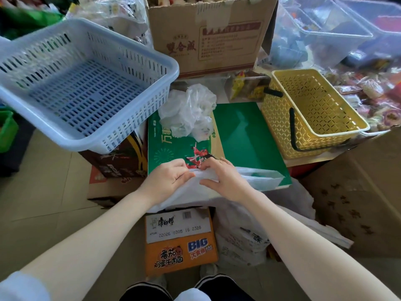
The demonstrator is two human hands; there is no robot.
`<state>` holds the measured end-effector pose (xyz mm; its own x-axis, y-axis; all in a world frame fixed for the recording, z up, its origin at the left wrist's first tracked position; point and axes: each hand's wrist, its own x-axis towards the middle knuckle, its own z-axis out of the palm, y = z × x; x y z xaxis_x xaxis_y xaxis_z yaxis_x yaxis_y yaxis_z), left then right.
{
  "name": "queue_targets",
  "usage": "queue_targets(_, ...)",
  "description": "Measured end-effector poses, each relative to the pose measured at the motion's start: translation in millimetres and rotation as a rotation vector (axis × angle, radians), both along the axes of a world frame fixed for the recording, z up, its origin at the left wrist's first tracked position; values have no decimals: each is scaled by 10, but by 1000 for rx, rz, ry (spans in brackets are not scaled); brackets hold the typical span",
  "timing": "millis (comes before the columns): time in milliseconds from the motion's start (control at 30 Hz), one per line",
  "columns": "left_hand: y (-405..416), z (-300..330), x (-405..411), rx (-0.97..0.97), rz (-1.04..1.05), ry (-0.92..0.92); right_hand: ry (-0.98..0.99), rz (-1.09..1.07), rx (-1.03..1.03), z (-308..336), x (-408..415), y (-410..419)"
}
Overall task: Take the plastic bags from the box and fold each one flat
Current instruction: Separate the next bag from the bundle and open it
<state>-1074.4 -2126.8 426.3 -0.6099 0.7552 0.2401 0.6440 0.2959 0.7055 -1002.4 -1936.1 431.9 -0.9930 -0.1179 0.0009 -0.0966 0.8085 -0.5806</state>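
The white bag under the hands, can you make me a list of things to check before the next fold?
1. Both hands on the white bag: ok, left hand and right hand hold its top edge.
2. Bag lying on a firm surface: ok, it rests on the green box.
3. Bag lying smooth and flat: not ok, its near part hangs over the box edge.
4. Room ahead to fold: ok, though the crumpled clear bags sit further back on the box.
5. Bag empty inside: cannot tell.
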Motion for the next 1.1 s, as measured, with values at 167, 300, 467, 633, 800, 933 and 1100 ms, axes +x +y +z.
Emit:
queue_targets(167,-190,-1,-46,-61,53,49,76,87,32,83,42,85)
queue_targets(300,-251,2,-68,-87,51,16,-8,141,32,15,59,118)
queue_targets(467,-284,27,-136,-88,49,32,-122,-9,-49,-67,33,50)
queue_targets(633,-362,-21,-299,-245,-23,236,-254,-30,-95,-49,3,177)
queue_targets(800,-314,-34,-454,-282,-76,322,-344,-112,-123,-25,46,329)
queue_targets(933,-152,29,-566,-417,102,718,-375,-89,-159,18,94,423)
queue_targets(1100,95,120,-670,-683,459,577,-403,-163,-73,-42,84,727)
